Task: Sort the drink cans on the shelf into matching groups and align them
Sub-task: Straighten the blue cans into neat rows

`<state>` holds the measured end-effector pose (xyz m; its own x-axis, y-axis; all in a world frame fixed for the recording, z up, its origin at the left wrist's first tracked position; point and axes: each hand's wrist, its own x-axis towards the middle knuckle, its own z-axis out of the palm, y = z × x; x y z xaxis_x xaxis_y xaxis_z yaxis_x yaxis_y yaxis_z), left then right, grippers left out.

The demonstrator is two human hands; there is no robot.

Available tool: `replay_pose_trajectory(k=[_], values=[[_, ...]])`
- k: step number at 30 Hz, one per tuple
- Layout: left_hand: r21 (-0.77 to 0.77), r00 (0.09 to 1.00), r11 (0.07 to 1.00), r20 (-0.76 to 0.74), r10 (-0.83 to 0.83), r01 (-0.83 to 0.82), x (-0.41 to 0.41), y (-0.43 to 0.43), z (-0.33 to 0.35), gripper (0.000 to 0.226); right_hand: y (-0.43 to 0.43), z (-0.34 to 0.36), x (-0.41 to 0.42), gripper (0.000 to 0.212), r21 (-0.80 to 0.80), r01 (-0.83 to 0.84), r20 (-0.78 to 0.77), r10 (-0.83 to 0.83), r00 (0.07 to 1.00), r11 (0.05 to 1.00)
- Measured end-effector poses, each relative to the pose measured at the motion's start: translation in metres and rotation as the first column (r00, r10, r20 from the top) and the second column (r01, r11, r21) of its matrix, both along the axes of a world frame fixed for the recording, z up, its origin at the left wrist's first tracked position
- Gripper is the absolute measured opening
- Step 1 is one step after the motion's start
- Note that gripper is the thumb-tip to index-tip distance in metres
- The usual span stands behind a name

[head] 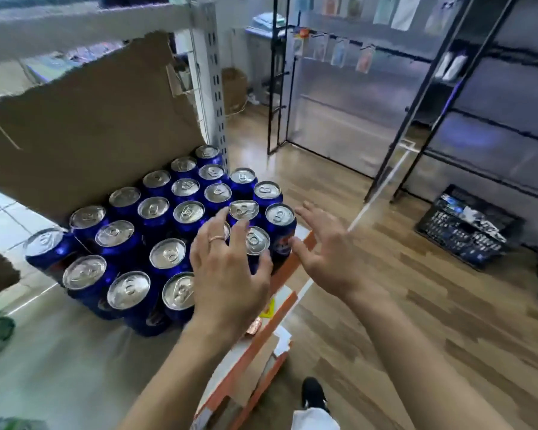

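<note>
The left hand point(227, 274) hangs palm down over the near right corner of the block of blue drink cans point(156, 231), its fingers point(241, 231) spread and curled loosely over one upright can point(257, 242). The fingertips seem to brush that can's rim and side, but they are not closed round it and nothing is lifted. Whether the thumb touches the can wall I cannot tell.

The right hand point(323, 252) is flat and open just beside the corner can point(279, 226), palm facing the pack and holding nothing. Its fingertips are close to the can's wall; contact is unclear through the blur. This hand is nearer to the outer row and the left hand to the can inside it, so a squeeze inward from the right against the left looks like the aligning move.

Every can stands upright, long axis vertical, silver tops up, in rows running away toward the upper right. All look the same blue, so sorting seems settled here and straightening is what remains.

The cans sit on a pale shelf board point(59, 367) with an orange and white front edge point(292, 268). A torn cardboard flap point(90, 125) rises behind them, against a slotted metal upright point(210, 72). To the right lie a wood-pattern floor point(416, 305), black racks point(448, 88) and a black crate point(463, 231).
</note>
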<state>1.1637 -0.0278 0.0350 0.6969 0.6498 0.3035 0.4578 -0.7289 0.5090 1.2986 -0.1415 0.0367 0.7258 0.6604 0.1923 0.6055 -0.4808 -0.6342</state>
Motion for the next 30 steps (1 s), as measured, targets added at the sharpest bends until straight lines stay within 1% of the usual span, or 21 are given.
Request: replay_pose_trajectory(k=[3, 6, 7, 9, 12, 14, 18, 24, 27, 30], values=[[0.034, 0.993, 0.995, -0.066, 0.094, -0.092, 0.034, 0.014, 0.0, 0.062, 0.024, 0.003, 0.043, 0.065, 0.003, -0.161, -0.03, 0.161, 0.986, 0.987], [0.033, 0.97, 0.98, -0.135, 0.2, -0.198, 0.062, 0.026, -0.001, 0.066, 0.045, 0.01, 0.078, 0.065, -0.024, -0.298, -0.046, 0.297, 0.954, 0.954], [0.036, 0.957, 0.972, -0.166, 0.236, -0.234, 0.068, 0.027, -0.002, 0.069, 0.051, 0.011, 0.087, 0.065, -0.03, -0.341, -0.053, 0.339, 0.939, 0.94], [0.091, 0.919, 0.954, -0.257, 0.3, -0.286, 0.077, 0.029, -0.007, 0.075, 0.063, 0.007, 0.098, 0.065, -0.06, -0.426, -0.083, 0.42, 0.904, 0.903], [0.145, 0.869, 0.94, -0.359, 0.341, -0.309, 0.08, 0.028, -0.01, 0.076, 0.075, -0.009, 0.102, 0.064, -0.074, -0.513, -0.095, 0.506, 0.857, 0.855], [0.144, 0.854, 0.937, -0.386, 0.35, -0.319, 0.081, 0.028, -0.01, 0.075, 0.078, -0.021, 0.101, 0.063, -0.062, -0.528, -0.083, 0.523, 0.848, 0.847], [0.143, 0.844, 0.929, -0.388, 0.37, -0.341, 0.086, 0.027, -0.007, 0.072, 0.077, -0.035, 0.098, 0.057, 0.062, -0.524, -0.093, 0.528, 0.844, 0.849], [0.127, 0.859, 0.931, -0.361, 0.364, -0.341, 0.084, 0.028, -0.01, 0.067, 0.078, -0.042, 0.099, 0.055, 0.18, -0.515, -0.145, 0.541, 0.829, 0.838], [0.109, 0.867, 0.931, -0.34, 0.364, -0.348, 0.083, 0.028, -0.01, 0.067, 0.079, -0.045, 0.1, 0.053, 0.204, -0.512, -0.119, 0.54, 0.833, 0.834], [0.091, 0.875, 0.935, -0.331, 0.354, -0.344, 0.083, 0.028, -0.012, 0.067, 0.079, -0.048, 0.102, 0.054, 0.188, -0.507, -0.105, 0.531, 0.841, 0.841]])
